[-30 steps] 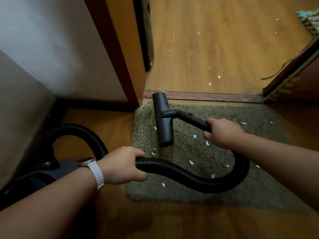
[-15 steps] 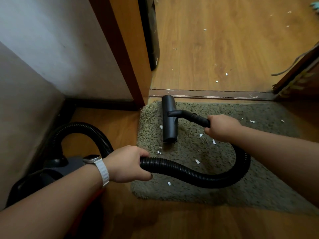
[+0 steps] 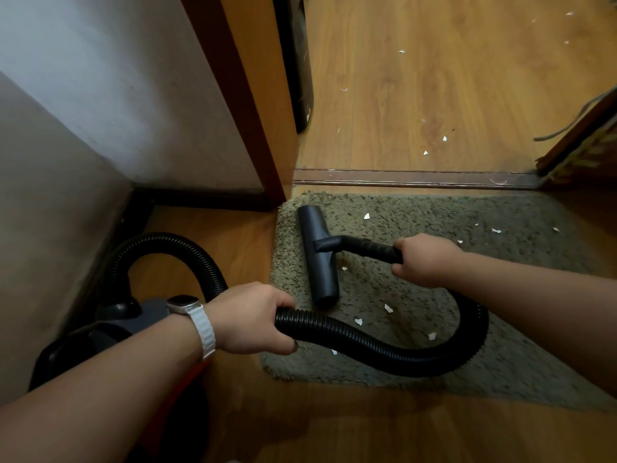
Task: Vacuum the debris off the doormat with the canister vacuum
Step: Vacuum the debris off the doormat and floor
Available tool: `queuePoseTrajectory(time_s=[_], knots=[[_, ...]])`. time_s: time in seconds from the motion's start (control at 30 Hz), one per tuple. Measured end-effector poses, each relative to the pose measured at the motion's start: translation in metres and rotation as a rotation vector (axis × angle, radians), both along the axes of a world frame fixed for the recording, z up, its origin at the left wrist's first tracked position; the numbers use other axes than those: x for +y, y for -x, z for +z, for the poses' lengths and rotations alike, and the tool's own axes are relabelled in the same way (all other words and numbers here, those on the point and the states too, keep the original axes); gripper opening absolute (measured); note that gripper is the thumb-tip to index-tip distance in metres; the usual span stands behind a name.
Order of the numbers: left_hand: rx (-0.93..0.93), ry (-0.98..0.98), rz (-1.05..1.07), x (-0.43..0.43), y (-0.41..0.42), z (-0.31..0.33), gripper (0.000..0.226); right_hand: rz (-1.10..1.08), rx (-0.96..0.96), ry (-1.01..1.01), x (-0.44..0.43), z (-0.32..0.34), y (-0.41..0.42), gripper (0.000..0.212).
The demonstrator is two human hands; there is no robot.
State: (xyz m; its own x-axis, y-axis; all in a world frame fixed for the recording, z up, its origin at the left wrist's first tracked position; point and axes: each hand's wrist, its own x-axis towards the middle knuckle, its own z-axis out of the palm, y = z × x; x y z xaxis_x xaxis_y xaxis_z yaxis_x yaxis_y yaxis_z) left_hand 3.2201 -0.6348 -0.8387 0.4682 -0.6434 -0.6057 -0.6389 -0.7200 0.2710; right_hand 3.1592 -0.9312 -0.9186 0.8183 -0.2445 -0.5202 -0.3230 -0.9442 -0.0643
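Note:
A grey-green shaggy doormat (image 3: 521,332) lies before the door threshold, dotted with small white paper scraps (image 3: 388,308). The black floor nozzle (image 3: 319,259) rests flat on the mat's left part, lengthwise away from me. My right hand (image 3: 427,259) is closed around the rigid wand just right of the nozzle. My left hand (image 3: 252,317) grips the ribbed black hose (image 3: 384,350), which loops over the mat's near side. The dark canister vacuum (image 3: 110,332) sits at the lower left, partly hidden by my left forearm.
A wall and wooden door frame (image 3: 253,105) stand on the left, close to the mat's corner. A brown threshold strip (image 3: 417,178) crosses beyond the mat. More white scraps lie on the wooden floor (image 3: 444,139) past it. A door edge (image 3: 577,142) is at the right.
The nozzle has slid to the left across the mat toward its left edge, with my right hand following. A scrap near the nozzle's left side is no longer visible.

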Motion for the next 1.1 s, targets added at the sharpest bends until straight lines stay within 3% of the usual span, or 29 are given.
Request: queuePoseTrajectory(time_s=[0.3,0.7,1.1], knots=[[0.012,-0.036,-0.064,-0.003,0.003,0.0,0.029,0.138,0.027,0.03,0.009,0.003,0.011,0.029],[-0.032,-0.005,-0.052,-0.012,0.003,-0.004,0.029,-0.154,-0.014,0.055,-0.031,0.007,0.011,0.026],[-0.052,-0.003,-0.067,-0.004,0.001,-0.003,0.032,0.021,-0.006,0.011,0.005,-0.001,-0.002,0.029]])
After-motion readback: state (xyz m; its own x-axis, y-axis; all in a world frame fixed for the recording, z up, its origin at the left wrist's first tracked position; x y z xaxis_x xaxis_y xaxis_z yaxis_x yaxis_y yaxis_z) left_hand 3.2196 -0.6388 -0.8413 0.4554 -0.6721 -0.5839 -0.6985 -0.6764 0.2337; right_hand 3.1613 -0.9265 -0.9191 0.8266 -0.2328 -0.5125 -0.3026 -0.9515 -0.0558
